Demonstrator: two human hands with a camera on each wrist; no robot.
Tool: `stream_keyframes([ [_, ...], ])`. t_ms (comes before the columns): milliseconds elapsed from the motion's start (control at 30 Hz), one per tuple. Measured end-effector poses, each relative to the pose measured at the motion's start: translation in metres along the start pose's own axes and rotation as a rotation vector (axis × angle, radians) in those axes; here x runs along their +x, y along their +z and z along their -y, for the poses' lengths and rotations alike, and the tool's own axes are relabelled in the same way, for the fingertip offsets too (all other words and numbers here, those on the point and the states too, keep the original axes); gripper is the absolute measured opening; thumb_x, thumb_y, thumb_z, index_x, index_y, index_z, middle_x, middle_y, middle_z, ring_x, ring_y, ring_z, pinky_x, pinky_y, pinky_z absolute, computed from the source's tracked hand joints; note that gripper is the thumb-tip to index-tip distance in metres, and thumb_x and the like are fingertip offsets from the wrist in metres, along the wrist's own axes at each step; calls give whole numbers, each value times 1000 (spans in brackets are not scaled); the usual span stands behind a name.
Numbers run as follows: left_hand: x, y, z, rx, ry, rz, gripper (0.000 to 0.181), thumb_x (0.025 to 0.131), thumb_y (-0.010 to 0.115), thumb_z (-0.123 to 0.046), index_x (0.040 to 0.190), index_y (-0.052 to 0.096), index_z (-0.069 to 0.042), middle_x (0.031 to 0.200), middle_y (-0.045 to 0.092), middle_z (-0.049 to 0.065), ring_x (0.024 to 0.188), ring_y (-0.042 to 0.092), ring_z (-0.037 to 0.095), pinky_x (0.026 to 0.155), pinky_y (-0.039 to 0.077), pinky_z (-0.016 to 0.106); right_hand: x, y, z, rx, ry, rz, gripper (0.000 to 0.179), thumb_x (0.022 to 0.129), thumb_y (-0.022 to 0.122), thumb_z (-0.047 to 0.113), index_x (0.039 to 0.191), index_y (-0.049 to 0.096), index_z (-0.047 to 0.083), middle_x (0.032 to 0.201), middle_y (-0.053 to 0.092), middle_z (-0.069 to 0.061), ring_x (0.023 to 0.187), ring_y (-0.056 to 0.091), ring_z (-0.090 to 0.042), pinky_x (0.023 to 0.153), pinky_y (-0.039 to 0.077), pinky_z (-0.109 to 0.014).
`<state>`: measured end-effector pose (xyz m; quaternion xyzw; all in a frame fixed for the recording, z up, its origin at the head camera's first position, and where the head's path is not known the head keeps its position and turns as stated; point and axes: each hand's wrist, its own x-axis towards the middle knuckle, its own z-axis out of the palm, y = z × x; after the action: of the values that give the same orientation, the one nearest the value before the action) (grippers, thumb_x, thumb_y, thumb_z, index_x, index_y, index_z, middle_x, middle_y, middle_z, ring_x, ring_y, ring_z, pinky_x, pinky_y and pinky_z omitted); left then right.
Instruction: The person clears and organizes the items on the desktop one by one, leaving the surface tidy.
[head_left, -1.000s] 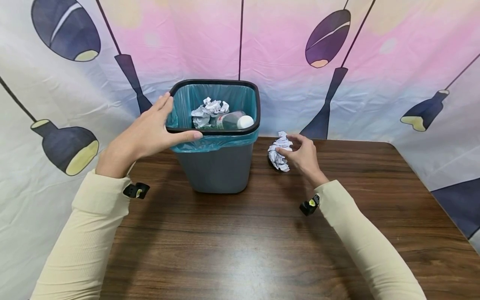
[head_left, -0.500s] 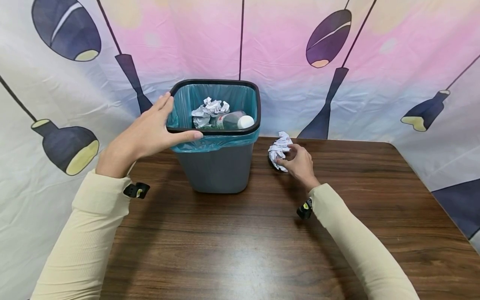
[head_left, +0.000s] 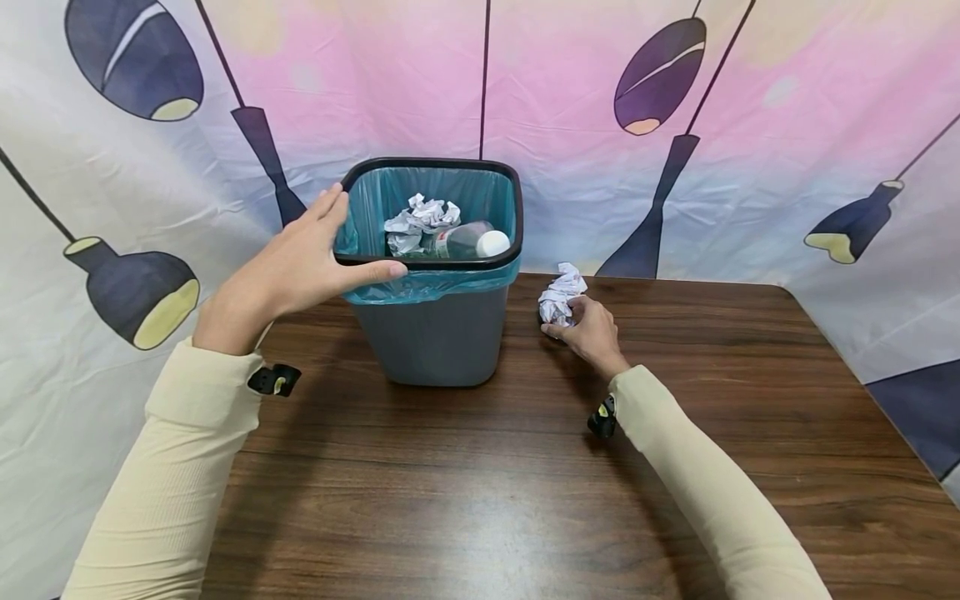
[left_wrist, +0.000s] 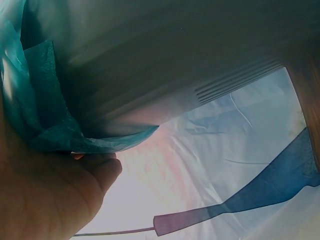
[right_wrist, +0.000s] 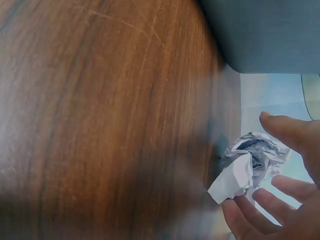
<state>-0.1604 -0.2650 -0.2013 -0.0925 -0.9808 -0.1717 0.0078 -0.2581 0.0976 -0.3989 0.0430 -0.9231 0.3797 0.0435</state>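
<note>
My left hand [head_left: 292,271] rests at the left front corner of a grey trash bin [head_left: 435,342], its fingers stretched along the rim and its thumb straight across the front. In the left wrist view, part of that hand [left_wrist: 55,195] lies against the teal liner bag [left_wrist: 50,110]. A crumpled white paper ball [head_left: 558,298] lies on the table right of the bin. My right hand [head_left: 596,333] is around its near side. Seen from the right wrist, the thumb stands apart from the paper ball [right_wrist: 245,170], while spread fingers [right_wrist: 242,222] are close by or touching it.
Inside the bin are crumpled paper [head_left: 423,218] and a clear plastic bottle [head_left: 459,242] with a white cap. The wooden table [head_left: 450,467] ends at a printed cloth backdrop [head_left: 570,167] just behind the bin.
My right hand has shifted slightly down and toward me along the paper ball, which stays in its place. The left hand and the bin have not moved.
</note>
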Motion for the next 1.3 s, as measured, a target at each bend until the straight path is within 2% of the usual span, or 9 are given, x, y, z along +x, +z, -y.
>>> stream_keyframes([
  [300, 0, 0, 1, 0, -2, -4, 122, 85, 57, -78, 162, -4, -7, 168, -14, 4, 155, -9, 25, 120, 7, 63, 2, 4, -4, -42, 30, 17, 61, 83, 85, 27, 131, 61, -4, 127, 64, -23, 116, 59, -39, 100, 45, -54],
  [667, 0, 0, 1, 10, -9, 1, 122, 84, 56, -79, 162, -4, -6, 168, -13, 5, 155, -10, 26, 120, 7, 63, 2, 4, -8, -10, 44, 14, 51, 85, 83, 21, 126, 63, -1, 124, 67, -20, 114, 62, -37, 99, 43, -54],
  [967, 0, 0, 1, 8, -6, -2, 122, 85, 56, -79, 162, -4, -6, 168, -13, 6, 155, -10, 25, 120, 7, 63, -1, 2, -8, 59, 74, -10, 49, 84, 84, 21, 123, 65, -2, 121, 68, -20, 112, 62, -37, 99, 46, -50],
  [1300, 0, 0, 0, 10, -6, 1, 122, 84, 56, -79, 162, -4, -6, 168, -12, 6, 155, -10, 25, 120, 7, 63, -3, -4, -2, 206, 99, -35, 47, 83, 85, 15, 122, 65, -4, 119, 68, -21, 109, 64, -34, 94, 51, -44],
])
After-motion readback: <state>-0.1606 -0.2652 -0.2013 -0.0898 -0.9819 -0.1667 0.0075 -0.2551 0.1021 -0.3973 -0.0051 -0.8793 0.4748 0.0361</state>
